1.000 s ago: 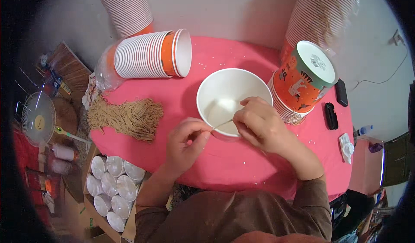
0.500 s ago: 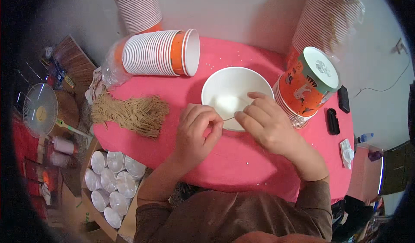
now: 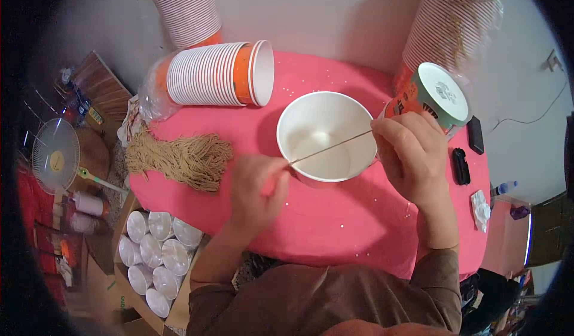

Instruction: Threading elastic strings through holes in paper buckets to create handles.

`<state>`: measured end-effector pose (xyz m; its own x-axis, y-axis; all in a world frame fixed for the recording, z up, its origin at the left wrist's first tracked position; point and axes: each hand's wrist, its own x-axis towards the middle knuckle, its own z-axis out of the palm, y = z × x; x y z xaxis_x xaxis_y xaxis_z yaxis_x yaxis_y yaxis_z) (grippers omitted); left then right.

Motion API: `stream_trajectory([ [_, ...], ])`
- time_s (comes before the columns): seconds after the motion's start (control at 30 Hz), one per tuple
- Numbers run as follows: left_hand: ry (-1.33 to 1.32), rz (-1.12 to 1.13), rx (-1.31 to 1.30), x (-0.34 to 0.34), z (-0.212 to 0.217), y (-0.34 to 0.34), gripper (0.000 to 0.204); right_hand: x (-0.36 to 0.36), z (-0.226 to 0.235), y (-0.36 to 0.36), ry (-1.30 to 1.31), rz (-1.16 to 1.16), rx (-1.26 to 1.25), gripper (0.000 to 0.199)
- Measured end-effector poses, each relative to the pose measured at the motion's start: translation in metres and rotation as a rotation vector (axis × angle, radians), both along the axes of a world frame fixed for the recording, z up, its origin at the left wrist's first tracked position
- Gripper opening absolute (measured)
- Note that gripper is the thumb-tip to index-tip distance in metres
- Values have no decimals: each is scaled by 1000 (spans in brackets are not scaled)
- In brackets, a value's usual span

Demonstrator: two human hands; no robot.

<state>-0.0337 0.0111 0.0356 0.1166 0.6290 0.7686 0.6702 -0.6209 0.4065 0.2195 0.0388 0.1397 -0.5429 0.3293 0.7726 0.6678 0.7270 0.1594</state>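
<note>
A thin brown string (image 3: 330, 146) is stretched taut and slanting over the mouth of a white-lined paper bucket (image 3: 298, 123). My left hand (image 3: 256, 189), somewhat blurred, pinches its lower end just off the bucket's near left rim. My right hand (image 3: 414, 153) pinches the other end, higher up by the right rim. To the left on the table lies a bundle of tan strings (image 3: 182, 159). Right of the bucket, partly behind my right hand, stands an upturned stack of orange and green printed paper buckets (image 3: 442, 93).
A stack of paper buckets (image 3: 206, 75) lies sideways at the back left of the pink-covered table (image 3: 317, 228). Tall stacks (image 3: 451, 25) rise against the wall. A black case (image 3: 460, 166) and crumpled tissue (image 3: 480, 210) sit right. A carton of clear plastic cups (image 3: 152, 249) stands lower left.
My hands have moved apart, the right one up and right, the left slightly left. The string between them, short before, now spans the bucket's mouth.
</note>
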Motion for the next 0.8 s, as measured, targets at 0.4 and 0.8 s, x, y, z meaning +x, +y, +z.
stream_trajectory([
  [0.4,-190,-62,-425,-24,2,59,18,11,-10,-15,688,682,-1390,6],
  [0.8,-655,-667,-879,24,38,-22,25,-22,-38,-17,752,807,-1168,4],
])
